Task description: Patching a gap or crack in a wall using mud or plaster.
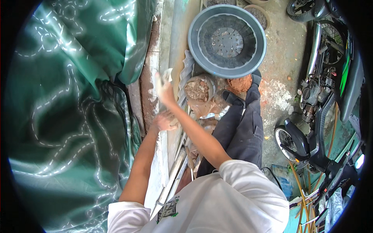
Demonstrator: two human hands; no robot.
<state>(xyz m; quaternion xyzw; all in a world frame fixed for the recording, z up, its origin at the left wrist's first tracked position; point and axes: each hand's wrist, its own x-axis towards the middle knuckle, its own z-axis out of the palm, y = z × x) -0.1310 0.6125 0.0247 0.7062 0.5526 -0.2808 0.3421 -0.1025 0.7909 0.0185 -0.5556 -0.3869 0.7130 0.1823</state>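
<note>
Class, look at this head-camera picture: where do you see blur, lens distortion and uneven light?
Head view: the right hand is motion-blurred; the left hand is sharper. Fisheye bends the ledge and the motorbike near the black rim. Daylight is soft, bright on the green tarpaulin.

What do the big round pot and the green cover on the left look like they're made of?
The pot looks like moulded plastic, matte dark grey: thin even rim, ribbed wall, regular drain holes. The green cover looks like coated fabric or tarpaulin: a slight sheen, soft folds, a white dashed pattern.
</note>
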